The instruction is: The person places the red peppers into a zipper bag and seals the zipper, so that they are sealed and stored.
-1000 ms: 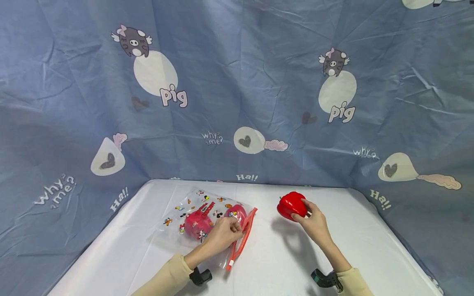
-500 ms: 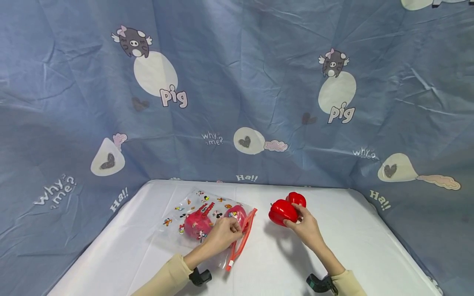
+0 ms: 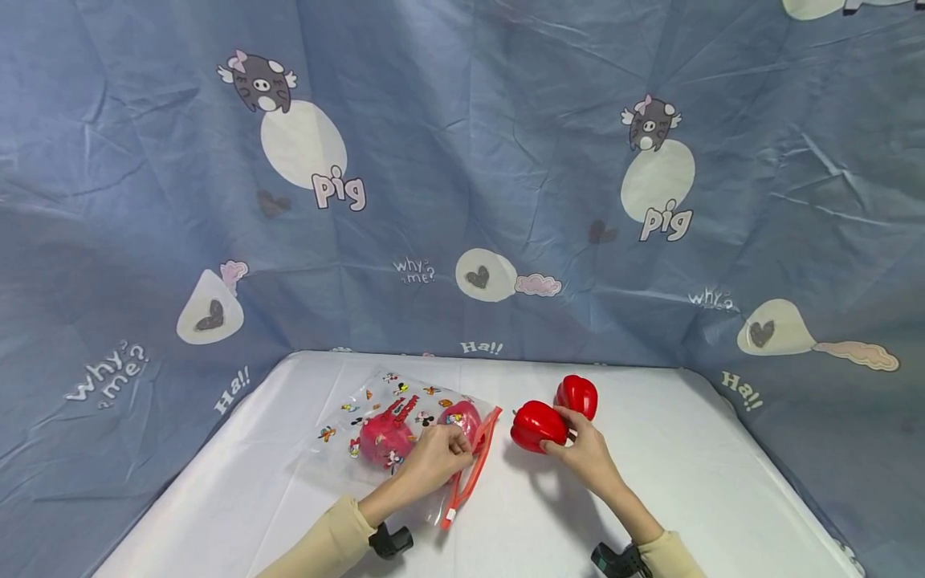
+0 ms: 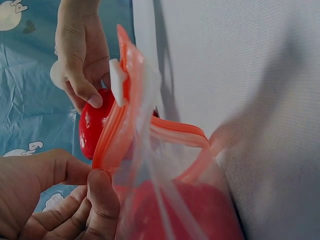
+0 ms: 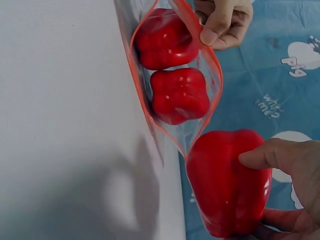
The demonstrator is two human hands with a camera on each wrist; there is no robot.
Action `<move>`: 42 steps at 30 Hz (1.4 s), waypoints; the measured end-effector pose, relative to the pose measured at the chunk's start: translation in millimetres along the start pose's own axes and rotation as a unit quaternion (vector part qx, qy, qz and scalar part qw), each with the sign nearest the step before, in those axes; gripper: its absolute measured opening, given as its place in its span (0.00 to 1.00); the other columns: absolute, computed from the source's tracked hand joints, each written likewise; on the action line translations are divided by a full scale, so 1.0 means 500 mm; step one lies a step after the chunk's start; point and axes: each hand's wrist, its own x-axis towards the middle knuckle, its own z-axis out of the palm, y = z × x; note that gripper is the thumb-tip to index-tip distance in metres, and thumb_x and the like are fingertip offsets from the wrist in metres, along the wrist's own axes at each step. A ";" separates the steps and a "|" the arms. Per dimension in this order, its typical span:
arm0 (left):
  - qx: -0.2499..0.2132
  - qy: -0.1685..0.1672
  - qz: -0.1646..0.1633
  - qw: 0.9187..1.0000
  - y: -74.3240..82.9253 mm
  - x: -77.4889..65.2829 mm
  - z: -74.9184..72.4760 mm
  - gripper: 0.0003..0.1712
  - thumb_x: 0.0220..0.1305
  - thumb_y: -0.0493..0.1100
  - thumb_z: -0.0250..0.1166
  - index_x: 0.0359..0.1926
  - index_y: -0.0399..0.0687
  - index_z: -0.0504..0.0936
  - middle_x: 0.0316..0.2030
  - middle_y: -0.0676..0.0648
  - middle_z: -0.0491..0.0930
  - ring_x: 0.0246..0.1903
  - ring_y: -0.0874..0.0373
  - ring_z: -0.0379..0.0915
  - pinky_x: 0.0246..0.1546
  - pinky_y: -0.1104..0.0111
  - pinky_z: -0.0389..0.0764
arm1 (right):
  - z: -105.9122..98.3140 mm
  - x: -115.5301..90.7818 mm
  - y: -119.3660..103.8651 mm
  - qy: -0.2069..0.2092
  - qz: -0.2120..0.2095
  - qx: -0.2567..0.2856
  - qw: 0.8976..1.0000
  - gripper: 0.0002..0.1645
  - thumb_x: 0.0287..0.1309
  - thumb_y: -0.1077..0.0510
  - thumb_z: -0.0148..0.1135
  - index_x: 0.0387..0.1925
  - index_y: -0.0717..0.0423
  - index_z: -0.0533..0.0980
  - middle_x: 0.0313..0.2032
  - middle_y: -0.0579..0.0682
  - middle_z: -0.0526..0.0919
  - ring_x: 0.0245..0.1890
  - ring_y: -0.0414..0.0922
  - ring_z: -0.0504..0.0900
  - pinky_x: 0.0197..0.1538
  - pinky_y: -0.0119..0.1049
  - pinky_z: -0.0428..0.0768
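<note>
A clear zip bag (image 3: 415,395) with cartoon prints and an orange-red zip edge (image 3: 473,474) lies on the table. My left hand (image 3: 433,457) pinches one side of its mouth between thumb and finger, and the mouth gapes in the right wrist view. Inside are red bell peppers; two of them, one pepper (image 5: 180,95) and another pepper (image 5: 165,40), show through the opening. My right hand (image 3: 588,459) grips a red bell pepper (image 3: 536,427) by its side, just right of the bag's mouth. A white slider (image 4: 118,82) sits on the zip edge.
Another red bell pepper (image 3: 580,393) stands on the white-covered table (image 3: 679,449), behind the right hand. A blue printed cloth (image 3: 462,177) hangs along the back and sides. Each wrist wears a black camera mount; the left mount (image 3: 390,542) is low over the table.
My right hand has carried its bell pepper leftward and slightly nearer, towards the bag's mouth, uncovering the other pepper behind. The left hand and the bag have stayed in place.
</note>
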 end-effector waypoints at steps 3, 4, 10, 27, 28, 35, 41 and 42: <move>-0.001 0.000 -0.001 1.000 0.001 0.000 -0.001 0.05 0.52 0.34 0.66 0.23 0.46 0.80 0.18 0.54 0.76 0.18 0.68 0.67 0.17 0.76 0.69 | 0.006 -0.001 0.001 -0.004 -0.002 0.001 1.000 0.37 0.46 0.62 0.71 0.60 0.65 0.70 0.54 0.62 0.79 0.54 0.57 0.78 0.56 0.52 0.77; 0.000 0.000 -0.001 1.000 0.001 0.000 -0.001 0.05 0.52 0.34 0.66 0.23 0.46 0.80 0.18 0.54 0.76 0.18 0.68 0.67 0.17 0.76 0.69 | 0.008 -0.002 0.002 -0.006 -0.002 0.001 1.000 0.37 0.46 0.62 0.71 0.60 0.65 0.70 0.54 0.62 0.79 0.54 0.57 0.78 0.55 0.52 0.77; 0.000 -0.002 -0.001 1.000 0.000 0.000 -0.001 0.04 0.51 0.35 0.66 0.23 0.47 0.80 0.19 0.55 0.77 0.19 0.68 0.68 0.18 0.76 0.70 | 0.021 -0.008 0.005 -0.014 -0.014 0.001 1.000 0.37 0.44 0.63 0.72 0.58 0.66 0.71 0.53 0.61 0.80 0.53 0.57 0.78 0.54 0.51 0.79; -0.005 -0.005 0.000 1.000 -0.003 0.000 0.002 0.04 0.52 0.35 0.66 0.23 0.47 0.80 0.19 0.55 0.76 0.19 0.68 0.68 0.17 0.76 0.70 | 0.056 -0.022 0.005 -0.035 -0.035 0.021 0.999 0.34 0.41 0.65 0.72 0.55 0.65 0.74 0.51 0.59 0.81 0.52 0.56 0.79 0.53 0.51 0.79; -0.005 -0.005 0.000 1.000 -0.003 0.000 0.002 0.05 0.52 0.35 0.66 0.23 0.47 0.80 0.19 0.55 0.76 0.18 0.68 0.68 0.17 0.76 0.70 | 0.058 -0.023 0.005 -0.037 -0.036 0.021 0.998 0.34 0.41 0.65 0.72 0.55 0.65 0.74 0.51 0.59 0.81 0.52 0.56 0.79 0.53 0.51 0.79; -0.006 -0.006 -0.005 1.000 -0.004 0.000 0.006 0.05 0.52 0.35 0.66 0.23 0.46 0.80 0.19 0.54 0.76 0.18 0.67 0.67 0.17 0.75 0.70 | 0.070 -0.029 0.001 -0.046 -0.035 0.025 0.998 0.35 0.41 0.64 0.73 0.55 0.64 0.74 0.52 0.59 0.80 0.53 0.56 0.79 0.53 0.50 0.79; -0.002 -0.008 -0.009 1.000 -0.002 -0.002 0.007 0.05 0.53 0.35 0.66 0.24 0.47 0.80 0.19 0.55 0.76 0.19 0.68 0.68 0.17 0.75 0.71 | 0.080 -0.033 0.005 -0.051 -0.030 0.029 0.998 0.36 0.42 0.62 0.74 0.56 0.63 0.74 0.52 0.58 0.80 0.53 0.56 0.79 0.53 0.48 0.79; -0.002 -0.010 -0.010 1.000 -0.001 -0.003 0.007 0.05 0.53 0.35 0.66 0.24 0.47 0.80 0.19 0.55 0.77 0.19 0.68 0.68 0.17 0.75 0.71 | 0.082 -0.034 0.006 -0.050 -0.030 0.027 0.998 0.36 0.42 0.62 0.74 0.56 0.63 0.74 0.52 0.58 0.80 0.53 0.56 0.79 0.53 0.47 0.80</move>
